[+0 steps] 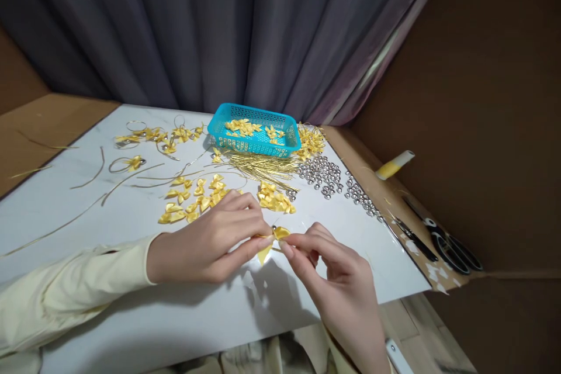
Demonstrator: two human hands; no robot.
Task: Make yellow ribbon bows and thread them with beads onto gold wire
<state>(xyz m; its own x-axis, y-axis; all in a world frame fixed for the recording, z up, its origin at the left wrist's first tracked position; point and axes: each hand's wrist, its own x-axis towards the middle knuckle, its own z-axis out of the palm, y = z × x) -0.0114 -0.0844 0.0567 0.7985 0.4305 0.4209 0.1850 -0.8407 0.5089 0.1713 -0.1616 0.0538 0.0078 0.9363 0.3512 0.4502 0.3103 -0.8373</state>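
Note:
My left hand (pixel 210 239) and my right hand (pixel 337 280) meet over the white board (pixel 131 315), fingers pinched together on one small yellow ribbon bow (pixel 277 235) between them. A pointed yellow ribbon end hangs below the pinch. Just beyond my left hand lies a scatter of yellow bows (pixel 193 198), and a second small heap of bows (pixel 274 198) sits ahead of the pinch. A bundle of thin gold wires (pixel 263 166) lies further back.
A turquoise basket (pixel 254 128) with bows in it stands at the back. Silver beads (pixel 326 175) spread to its right. Finished wire loops with bows (pixel 153 137) lie back left. Scissors (pixel 447 242) and a yellow-tipped tube (pixel 394 165) rest on the brown surface at right.

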